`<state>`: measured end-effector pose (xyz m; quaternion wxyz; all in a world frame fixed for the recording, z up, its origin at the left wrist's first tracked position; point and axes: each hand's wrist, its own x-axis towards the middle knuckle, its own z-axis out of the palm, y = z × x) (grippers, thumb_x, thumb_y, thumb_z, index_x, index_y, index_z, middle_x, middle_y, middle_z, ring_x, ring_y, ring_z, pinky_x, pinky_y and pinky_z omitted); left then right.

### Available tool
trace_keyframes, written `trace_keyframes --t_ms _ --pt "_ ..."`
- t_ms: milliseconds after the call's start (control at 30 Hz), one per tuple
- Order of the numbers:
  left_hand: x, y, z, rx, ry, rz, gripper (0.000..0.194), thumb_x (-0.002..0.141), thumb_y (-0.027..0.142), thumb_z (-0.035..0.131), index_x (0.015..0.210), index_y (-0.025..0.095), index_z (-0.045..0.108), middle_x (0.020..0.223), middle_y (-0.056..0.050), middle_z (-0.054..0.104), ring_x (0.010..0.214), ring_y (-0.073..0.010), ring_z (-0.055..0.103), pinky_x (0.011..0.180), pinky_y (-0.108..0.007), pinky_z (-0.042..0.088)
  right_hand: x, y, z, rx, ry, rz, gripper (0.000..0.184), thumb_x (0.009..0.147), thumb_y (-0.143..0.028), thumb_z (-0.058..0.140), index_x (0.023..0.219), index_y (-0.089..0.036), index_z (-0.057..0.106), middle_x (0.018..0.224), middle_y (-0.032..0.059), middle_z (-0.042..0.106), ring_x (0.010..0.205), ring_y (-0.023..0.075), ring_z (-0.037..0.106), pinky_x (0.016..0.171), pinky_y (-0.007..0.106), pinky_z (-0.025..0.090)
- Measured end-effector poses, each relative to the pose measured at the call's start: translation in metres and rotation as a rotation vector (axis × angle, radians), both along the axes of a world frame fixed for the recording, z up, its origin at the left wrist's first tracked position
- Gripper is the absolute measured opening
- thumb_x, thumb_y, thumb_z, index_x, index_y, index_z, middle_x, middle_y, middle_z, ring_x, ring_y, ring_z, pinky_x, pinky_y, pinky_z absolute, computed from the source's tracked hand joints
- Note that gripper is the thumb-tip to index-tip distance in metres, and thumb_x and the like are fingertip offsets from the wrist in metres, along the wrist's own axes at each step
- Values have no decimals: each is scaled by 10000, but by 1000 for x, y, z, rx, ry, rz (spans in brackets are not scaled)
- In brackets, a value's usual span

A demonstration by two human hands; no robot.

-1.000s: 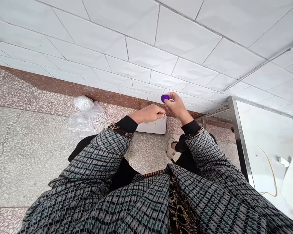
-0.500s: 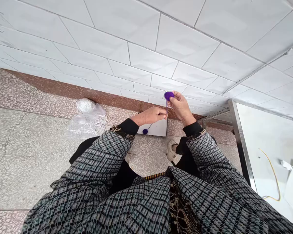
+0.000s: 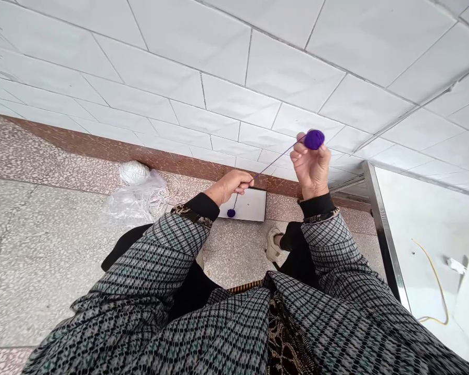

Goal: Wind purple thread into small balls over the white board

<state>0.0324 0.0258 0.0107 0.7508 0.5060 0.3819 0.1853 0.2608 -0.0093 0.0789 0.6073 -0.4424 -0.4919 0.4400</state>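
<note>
A purple yarn ball (image 3: 314, 139) is held up at the fingertips of my right hand (image 3: 311, 169), in front of the tiled wall. From it a purple strand (image 3: 275, 160) slants down, stretched straight, to my left hand (image 3: 234, 184), whose thumb and fingers are pinched on it. Below that hand the strand runs on to a second, smaller purple yarn ball (image 3: 231, 213). This one lies on a white tray-like board with a dark edge (image 3: 255, 204) on the floor.
Left of the board, a white yarn ball (image 3: 134, 172) and a clear plastic bag (image 3: 130, 200) with white cord lie on the floor. A metal-edged white table (image 3: 398, 208) stands at the right with a yellow cable (image 3: 439, 278) on it. The tiled wall (image 3: 226, 99) rises close ahead.
My right hand has moved right and slightly up with the yarn ball, turning its palm into view. My left hand has shifted slightly left. The strand between them is longer.
</note>
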Motion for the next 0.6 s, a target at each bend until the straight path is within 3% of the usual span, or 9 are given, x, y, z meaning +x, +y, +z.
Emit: trace_keyframes --t_ms 100,200,300,367,433,500,600 --pt "-1 5 -7 -9 -15 25 99 649 251 662 665 195 581 540 81 250 475 -73 193 550 -299 281 11 -3 6 63 24 35 512 914 -634 694 1332 -362 580 1308 91 605 919 220 573 658 339 587" --pt "-1 8 -11 12 11 96 125 634 220 659 742 201 600 561 78 300 492 -83 225 563 -285 313 17 -4 11 168 165 28 480 889 -620 735 1262 -330 647 1354 83 614 945 210 606 677 308 620" --pt "-2 11 -12 127 160 142 208 650 192 652 855 190 686 693 0 565 618 -140 494 677 -304 451 10 -3 13 221 298 86 426 841 -548 827 1168 -311 693 1344 61 649 941 180 629 675 253 616" --pt "-3 14 -11 246 225 180 371 678 187 654 1033 181 760 967 -67 734 937 -233 674 901 -369 532 -2 -4 12 169 324 175 419 819 -494 872 1147 -301 697 1318 52 675 889 154 627 661 233 606" --pt "-3 15 -7 352 108 247 531 704 192 649 1223 184 760 1274 -86 753 1273 -303 643 1132 -435 484 -17 -4 7 63 319 254 470 773 -486 924 1124 -269 698 1237 63 705 807 133 612 652 237 607" --pt "0 13 -3 384 -180 289 575 745 214 652 1313 193 737 1434 -72 711 1442 -301 559 1258 -445 395 -31 -4 1 -54 305 303 531 710 -498 973 1077 -232 696 1101 65 718 740 116 595 653 249 614" --pt "10 5 1 244 -505 244 395 837 312 715 1206 178 766 1311 -98 766 1306 -265 666 1197 -415 464 -43 -5 -7 -216 263 377 550 671 -492 1000 1019 -199 691 880 26 683 675 102 595 629 241 601"
